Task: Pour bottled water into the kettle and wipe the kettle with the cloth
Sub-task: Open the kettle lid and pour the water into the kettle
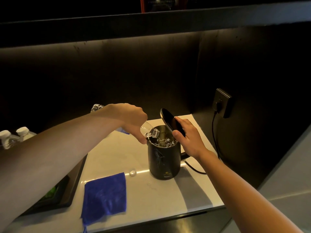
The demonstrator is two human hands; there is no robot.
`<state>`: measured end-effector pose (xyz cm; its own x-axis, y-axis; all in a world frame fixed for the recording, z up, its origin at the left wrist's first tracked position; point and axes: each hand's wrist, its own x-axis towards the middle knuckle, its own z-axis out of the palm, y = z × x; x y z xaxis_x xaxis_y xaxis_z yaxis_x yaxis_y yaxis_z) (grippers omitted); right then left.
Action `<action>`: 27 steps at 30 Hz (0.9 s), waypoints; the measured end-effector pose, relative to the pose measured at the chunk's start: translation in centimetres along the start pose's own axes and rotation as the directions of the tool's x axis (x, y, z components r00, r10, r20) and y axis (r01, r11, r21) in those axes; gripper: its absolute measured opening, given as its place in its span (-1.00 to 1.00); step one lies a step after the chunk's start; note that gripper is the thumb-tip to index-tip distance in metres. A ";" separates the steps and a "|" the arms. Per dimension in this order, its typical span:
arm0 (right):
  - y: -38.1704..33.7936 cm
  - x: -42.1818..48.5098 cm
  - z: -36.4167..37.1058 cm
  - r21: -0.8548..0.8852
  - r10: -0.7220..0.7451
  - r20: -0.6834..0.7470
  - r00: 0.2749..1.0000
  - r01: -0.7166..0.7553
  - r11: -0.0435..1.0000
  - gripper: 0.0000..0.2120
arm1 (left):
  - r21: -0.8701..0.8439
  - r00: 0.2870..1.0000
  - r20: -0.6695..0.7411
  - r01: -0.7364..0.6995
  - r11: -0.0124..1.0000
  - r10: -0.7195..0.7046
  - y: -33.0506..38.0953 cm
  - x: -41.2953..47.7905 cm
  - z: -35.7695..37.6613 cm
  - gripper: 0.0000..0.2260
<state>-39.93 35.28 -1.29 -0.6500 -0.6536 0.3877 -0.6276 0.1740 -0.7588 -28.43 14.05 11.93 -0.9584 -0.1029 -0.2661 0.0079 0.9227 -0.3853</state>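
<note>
- Black and matte, the kettle (pixel 164 161) stands upright on the pale countertop (pixel 193 190), its mouth open and rippled water glinting inside.
- The left hand (pixel 133 118) is wrapped around a clear plastic bottle (pixel 149 131), tipped neck-down so its mouth sits just over the kettle's near-left rim; a little water shows in the neck (the bottle's far end pokes out behind the wrist).
- The right hand (pixel 186 135) grips the round black lid (pixel 170 121), thumb on the near edge and fingers behind, holding it tilted up and back above the kettle's opening.
- A blue cloth (pixel 105 194) lies flat on the countertop, in front and to the left of the kettle, well apart from both hands.
- A small clear bottle cap (pixel 132 172) rests between the cloth's far corner and the kettle's base.
- A black cord (pixel 214 132) runs from the kettle's right side up to a wall socket (pixel 223 102).
- Two capped bottles (pixel 15 135) stand at the far left, beside a dark tray (pixel 67 190).
</note>
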 end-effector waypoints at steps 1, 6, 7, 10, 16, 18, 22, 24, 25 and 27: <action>0.1 0.0 0.0 -0.002 -0.001 0.000 1.000 0.001 1.000 -0.22 | -0.034 1.000 -0.015 0.005 0.999 -0.005 -0.2 0.0 0.3 -0.39; 0.2 0.0 0.1 -0.027 -0.016 0.018 1.000 0.016 1.000 -0.24 | -0.272 0.997 -0.027 0.059 0.961 -0.069 -0.2 -0.4 3.0 0.00; 0.2 0.0 0.0 -0.030 -0.018 0.027 0.999 0.018 0.999 -0.24 | -0.336 0.996 -0.026 0.073 0.939 -0.087 -0.1 -0.6 3.7 0.03; 0.3 0.1 -0.2 -0.035 -0.023 0.063 0.998 0.025 0.999 -0.22 | -0.605 0.984 -0.032 0.120 0.787 -0.174 0.3 -1.6 6.0 -0.14; 0.1 -0.1 -0.4 -0.077 -0.018 0.104 0.994 0.026 0.997 -0.21 | -0.953 0.864 -0.146 0.007 0.301 -0.483 -0.5 -4.7 13.0 -0.37; 0.0 -0.2 -0.4 -0.100 0.003 0.111 0.994 0.009 0.995 -0.23 | -0.995 0.808 -0.086 -0.035 0.098 -0.582 -1.1 -5.8 15.4 -0.40; -0.6 -0.8 -0.5 -0.061 0.025 0.112 0.993 -0.018 0.998 -0.25 | -0.969 0.680 0.063 -0.135 -0.209 -0.731 -2.2 -7.1 19.3 -0.29; -0.9 -1.1 -0.5 -0.035 0.029 0.127 0.991 -0.024 0.999 -0.22 | -0.941 0.615 0.140 -0.161 -0.298 -0.776 -2.7 -7.6 20.9 -0.38; -1.0 -1.1 -0.4 -0.027 0.028 0.136 0.990 -0.025 0.999 -0.22 | -0.929 0.585 0.177 -0.166 -0.331 -0.791 -3.0 -7.9 21.7 -0.46; -1.1 -1.3 -0.3 -0.023 0.024 0.141 0.990 -0.021 1.000 -0.25 | -0.911 0.547 0.223 -0.178 -0.373 -0.807 -3.7 -8.1 23.2 -0.54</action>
<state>-38.53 36.15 -0.76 -0.5981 -0.7466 0.2913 -0.6230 0.2045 -0.7550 -14.05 2.83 -5.01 -0.4670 -0.8837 -0.0319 -0.0920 0.0126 0.9957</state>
